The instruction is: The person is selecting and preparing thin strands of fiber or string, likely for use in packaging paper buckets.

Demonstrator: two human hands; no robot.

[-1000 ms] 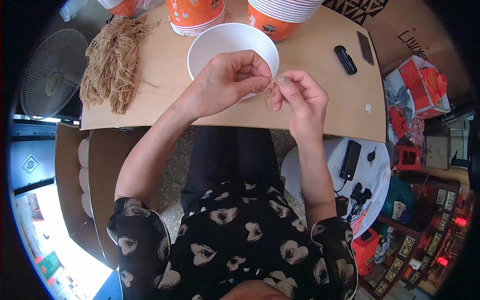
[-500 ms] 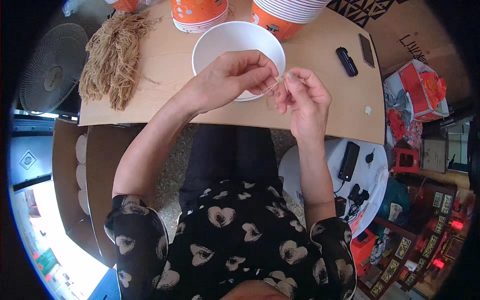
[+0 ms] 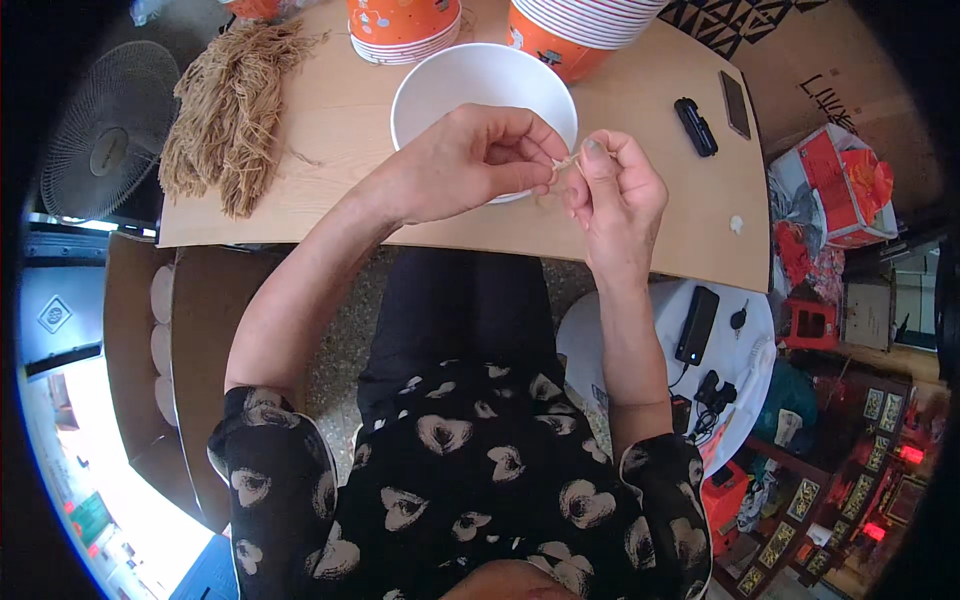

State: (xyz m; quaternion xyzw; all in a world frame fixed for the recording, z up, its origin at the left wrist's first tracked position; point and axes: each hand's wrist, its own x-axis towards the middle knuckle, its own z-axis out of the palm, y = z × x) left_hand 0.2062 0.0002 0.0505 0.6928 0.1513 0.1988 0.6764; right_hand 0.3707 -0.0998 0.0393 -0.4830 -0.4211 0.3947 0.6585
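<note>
Between my two hands is a short length of thin beige string (image 3: pixel 567 161), stretched just in front of a white paper bucket (image 3: pixel 440 90). My left hand (image 3: pixel 475 160) pinches one part of it between thumb and fingers, its back turned up. Close by on the right, my right hand (image 3: pixel 622 195) grips the other part between thumb and forefinger. Whether the string is knotted there is too small to make out. A thick bundle of tan strings (image 3: pixel 230 115) lies on the table at the left, with a loose strand beside it.
Behind the white bucket stand stacks of orange paper buckets (image 3: pixel 403 25). A black case (image 3: pixel 694 127) and a phone (image 3: pixel 734 103) lie at the table's right. Below, a white stool (image 3: pixel 640 320) holds a black device and cables. An open cardboard box (image 3: pixel 200 330) and a fan (image 3: pixel 107 150) are on the left.
My fingers have shifted slightly on the string, and the right hand has moved a little up and right. The view has shifted slightly too.
</note>
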